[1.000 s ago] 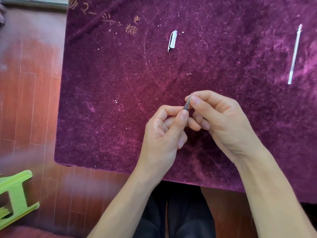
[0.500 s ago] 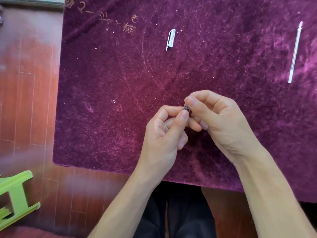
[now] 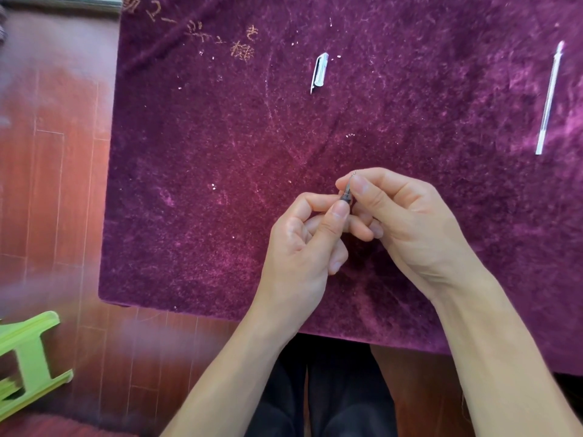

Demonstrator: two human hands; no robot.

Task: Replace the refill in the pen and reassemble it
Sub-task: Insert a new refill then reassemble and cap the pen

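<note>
We see both hands meeting over the near middle of the purple velvet cloth. The left hand is curled, thumb and forefinger pinching the lower end of a small dark pen piece. The right hand is also curled, thumb and forefinger closed on the upper part of the same piece, a thin metal tip poking out above the fingers. Most of the piece is hidden by fingertips, so we can't tell exactly what part it is. Other fingers are folded underneath, touching each other.

Farther up the cloth, well apart from the hands, lies a clear pen cap with clip. At the far right lies a long thin white refill, slightly tilted. Gold embroidered characters sit at the cloth's top left. Wooden floor to the left, a green plastic stool at bottom left, dark trousers below the cloth edge.
</note>
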